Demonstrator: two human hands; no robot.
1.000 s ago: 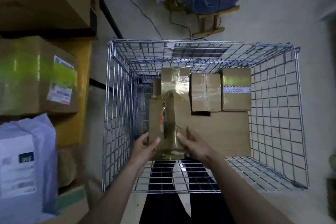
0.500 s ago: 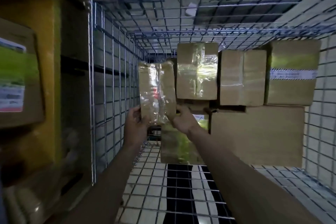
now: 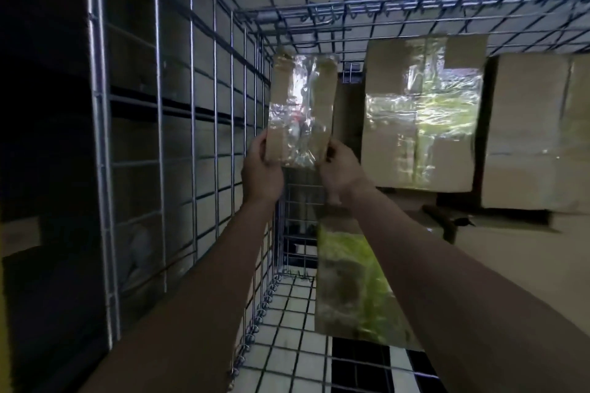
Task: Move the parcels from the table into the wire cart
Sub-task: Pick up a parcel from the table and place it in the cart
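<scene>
Cardboard wrapped in glossy clear tape made up the slim parcel (image 3: 301, 110) that both hands held upright deep inside the wire cart (image 3: 178, 124), close to its left mesh wall and near the back corner. The left hand (image 3: 261, 174) gripped the parcel's lower left edge and the right hand (image 3: 340, 172) its lower right edge; on each, the thumb lay on the near face, while the fingers were hidden behind the parcel, so their spread could not be told. Just to the right stood a larger taped box (image 3: 421, 112), with a plain carton (image 3: 539, 134) beyond it. Below lay a flat parcel with greenish tape (image 3: 351, 284).

This looked like the placing step, the parcel already within the cart but not yet let go. The next move probably called for setting it down into the gap left of the taped box, steadying it so it would not tip, then letting go.
</scene>
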